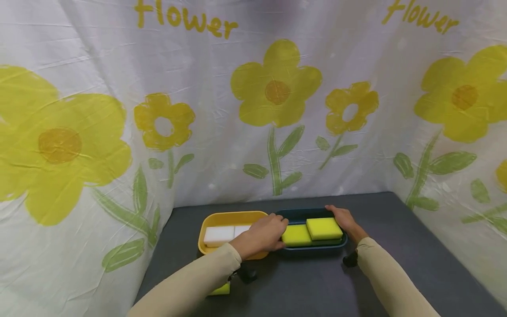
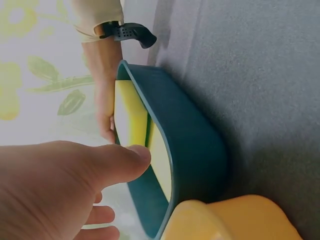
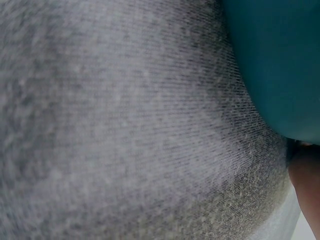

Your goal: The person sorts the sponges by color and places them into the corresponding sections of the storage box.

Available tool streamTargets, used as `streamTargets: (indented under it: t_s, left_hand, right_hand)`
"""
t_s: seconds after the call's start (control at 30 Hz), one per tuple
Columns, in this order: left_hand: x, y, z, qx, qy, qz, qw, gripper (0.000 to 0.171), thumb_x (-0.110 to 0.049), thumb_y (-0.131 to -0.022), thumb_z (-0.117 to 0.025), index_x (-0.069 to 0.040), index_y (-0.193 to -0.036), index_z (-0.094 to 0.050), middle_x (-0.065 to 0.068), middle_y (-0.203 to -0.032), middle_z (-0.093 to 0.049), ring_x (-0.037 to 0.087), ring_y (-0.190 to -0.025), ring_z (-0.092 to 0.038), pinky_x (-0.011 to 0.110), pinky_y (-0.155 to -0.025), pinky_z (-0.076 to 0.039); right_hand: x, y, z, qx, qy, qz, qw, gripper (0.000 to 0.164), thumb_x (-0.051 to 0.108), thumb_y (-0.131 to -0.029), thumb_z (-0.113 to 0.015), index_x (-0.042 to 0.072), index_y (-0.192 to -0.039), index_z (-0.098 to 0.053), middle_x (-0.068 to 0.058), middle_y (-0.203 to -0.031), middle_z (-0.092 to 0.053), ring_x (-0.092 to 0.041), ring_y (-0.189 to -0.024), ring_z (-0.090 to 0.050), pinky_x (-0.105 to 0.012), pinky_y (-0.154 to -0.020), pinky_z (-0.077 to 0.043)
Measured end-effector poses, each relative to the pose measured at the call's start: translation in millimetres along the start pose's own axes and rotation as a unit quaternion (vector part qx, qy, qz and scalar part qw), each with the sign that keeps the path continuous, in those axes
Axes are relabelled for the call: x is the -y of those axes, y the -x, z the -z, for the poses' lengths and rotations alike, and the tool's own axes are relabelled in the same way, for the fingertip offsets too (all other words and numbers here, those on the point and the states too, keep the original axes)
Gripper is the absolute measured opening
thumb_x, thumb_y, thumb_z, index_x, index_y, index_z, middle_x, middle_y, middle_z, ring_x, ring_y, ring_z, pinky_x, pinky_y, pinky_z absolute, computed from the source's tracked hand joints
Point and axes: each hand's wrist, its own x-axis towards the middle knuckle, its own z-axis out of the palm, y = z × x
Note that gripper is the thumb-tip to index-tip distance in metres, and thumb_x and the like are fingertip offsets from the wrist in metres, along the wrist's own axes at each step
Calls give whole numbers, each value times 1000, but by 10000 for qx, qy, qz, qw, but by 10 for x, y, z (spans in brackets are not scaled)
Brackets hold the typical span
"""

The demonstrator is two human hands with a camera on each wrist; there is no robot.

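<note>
The dark blue tray [image 1: 317, 248] stands with its long side facing me. Inside lie yellow sponges [image 1: 296, 235], one yellow sponge [image 1: 324, 228] sitting higher at the right. My right hand [image 1: 343, 220] holds the tray's right end, its fingers along the far corner; the grip is partly hidden. My left hand [image 1: 263, 233] is over the spot where the two trays meet. In the left wrist view its thumb [image 2: 117, 162] reaches over the blue tray's opening, apart from the fingers. The right wrist view shows the blue tray's side [image 3: 285, 65] and a bit of the hand [image 3: 306, 180].
A yellow tray [image 1: 201, 240] adjoins the blue one on the left, with white sponges [image 1: 219, 235] in it. Another yellow sponge [image 1: 221, 289] lies on the grey table [image 1: 301, 286], partly behind my left sleeve. A white flower-printed curtain [image 1: 222, 167] surrounds the table's back and sides.
</note>
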Motion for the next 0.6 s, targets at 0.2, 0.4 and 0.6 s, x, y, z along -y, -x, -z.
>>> streamTargets:
  t_s: [0.2,0.4,0.6]
  left_hand:
    - [115,183,29,-13,218,-86,9997,64,-47,-96,-86,-9,-144,-67,6,-131,-73,19,-116,-72,29,-99,-60]
    - [267,455,-43,-334,299,-135,9989,56,-42,-94,-88,-7,-134,-71,5,-115,-75,17,-100,-72,29,-90,-62]
    - [387,709,-81,-265,520,91,9983,60,-41,-90,-92,-8,-135,-70,5,-116,-74,17,-100,-71,32,-92,-63]
  right_hand:
    - [-5,29,12,0,63,99,9999,63,40,-121,-28,-3,-166,-40,-32,-176,-23,-54,-164,-20,-67,-132,-21]
    - [-9,12,5,10,-1,5,10000,64,41,-121,-27,-2,-166,-40,-32,-177,-22,-54,-164,-19,-67,-132,-21]
    - [-9,-10,16,-2,-66,-57,10000,64,42,-120,-29,-1,-167,-40,-32,-177,-21,-53,-164,-18,-67,-132,-20]
